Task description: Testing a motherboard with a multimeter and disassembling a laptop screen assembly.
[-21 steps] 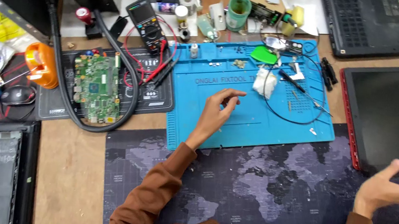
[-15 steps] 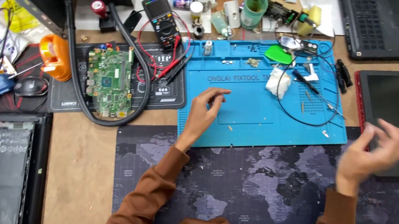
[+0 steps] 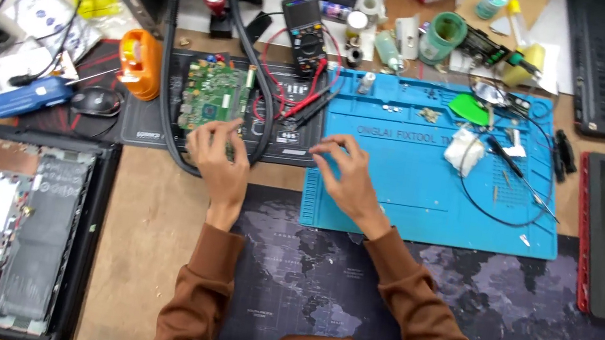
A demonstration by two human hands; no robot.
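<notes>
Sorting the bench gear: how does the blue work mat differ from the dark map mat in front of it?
The blue work mat is bright, smaller and strewn with small parts; the dark map mat is wider, printed with a world map and bare of parts. The right hand hovers over the blue one. Both lie flat.

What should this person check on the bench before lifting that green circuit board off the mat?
1. Left hand on the green circuit board: ok, fingers rest at its lower edge.
2. Right hand free: ok, it hovers empty over the left edge of the blue work mat.
3. Thick black cable clear of the board: not ok, it loops close around the board's right side.
4. Red probe leads from the multimeter clear: cannot tell, they lie just right of the board.
5. Board unplugged from any wires: cannot tell, connectors too small to see.
6. Loose screws out of the way: ok, they sit on the blue mat.
</notes>
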